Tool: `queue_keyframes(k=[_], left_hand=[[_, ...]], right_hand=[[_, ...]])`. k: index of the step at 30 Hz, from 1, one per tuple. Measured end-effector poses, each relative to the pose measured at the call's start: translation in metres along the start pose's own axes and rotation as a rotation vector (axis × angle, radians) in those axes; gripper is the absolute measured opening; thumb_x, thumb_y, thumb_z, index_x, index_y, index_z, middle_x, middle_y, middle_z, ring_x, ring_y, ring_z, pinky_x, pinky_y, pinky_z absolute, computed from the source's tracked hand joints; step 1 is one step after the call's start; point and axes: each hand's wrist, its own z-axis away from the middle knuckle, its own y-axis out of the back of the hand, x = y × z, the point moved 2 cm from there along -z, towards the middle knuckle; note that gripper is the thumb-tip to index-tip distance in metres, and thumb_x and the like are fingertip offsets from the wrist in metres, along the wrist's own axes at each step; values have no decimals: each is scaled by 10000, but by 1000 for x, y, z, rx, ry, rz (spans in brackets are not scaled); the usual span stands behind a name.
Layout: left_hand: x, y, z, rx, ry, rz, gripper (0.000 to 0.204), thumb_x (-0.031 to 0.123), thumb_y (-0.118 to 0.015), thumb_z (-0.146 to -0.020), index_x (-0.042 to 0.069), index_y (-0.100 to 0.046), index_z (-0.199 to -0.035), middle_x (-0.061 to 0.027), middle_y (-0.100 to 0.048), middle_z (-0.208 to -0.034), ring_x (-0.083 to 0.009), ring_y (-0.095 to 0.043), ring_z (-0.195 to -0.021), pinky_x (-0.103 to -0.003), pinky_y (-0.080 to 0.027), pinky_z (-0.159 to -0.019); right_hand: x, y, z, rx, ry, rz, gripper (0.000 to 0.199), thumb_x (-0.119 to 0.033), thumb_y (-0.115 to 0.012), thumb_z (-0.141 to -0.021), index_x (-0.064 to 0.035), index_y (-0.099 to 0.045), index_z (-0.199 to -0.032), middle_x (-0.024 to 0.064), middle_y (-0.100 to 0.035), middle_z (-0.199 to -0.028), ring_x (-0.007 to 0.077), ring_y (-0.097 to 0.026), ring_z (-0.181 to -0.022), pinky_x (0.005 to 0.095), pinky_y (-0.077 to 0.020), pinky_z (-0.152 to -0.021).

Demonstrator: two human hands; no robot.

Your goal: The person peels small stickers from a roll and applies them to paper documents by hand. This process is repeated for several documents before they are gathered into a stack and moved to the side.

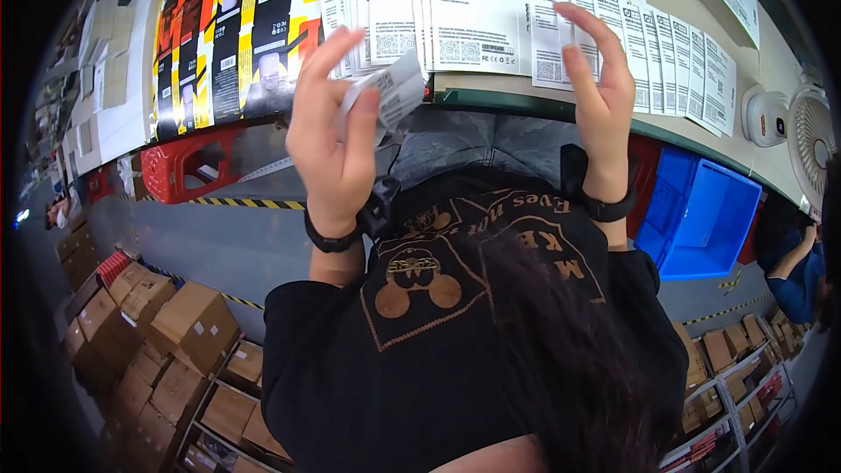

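Blur all over the white paper (401, 90), its print smeared, and whether it's one sheet or several, I can't tell! The left hand (331, 144) has it pinched, thumb against fingers, with the paper's near end lost behind that thumb. Across the table, the right hand (606, 105) is empty, thumb and forefinger apart, well to the right of the held paper. It covers part of the fanned leaflets (679, 70); contact is impossible to call. Up top, the frame slices off the yellow-and-black boxes (236, 48); at far right, the dark rim crowds the fan (810, 136).
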Motion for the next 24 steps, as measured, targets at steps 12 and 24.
queue_keyframes(k=[12,24], left_hand=[[27,-15,-10,-48,313,342,205,63,-679,-740,-4,-603,-918,-77,-620,-809,-148,-580,-788,-237,-438,-714],[21,-28,-6,-178,430,278,151,104,-738,-690,-13,-648,-721,-9,-569,-596,-61,-494,-547,-182,-356,-493]], right_hand=[[-56,-31,2,-517,-398,-409,150,-49,-634,-794,14,-606,-928,69,-617,-976,100,-584,-864,214,-463,-720],[-44,-21,0,139,-191,-713,228,-3,-637,-782,21,-585,-1003,83,-614,-890,133,-586,-879,236,-475,-760]])
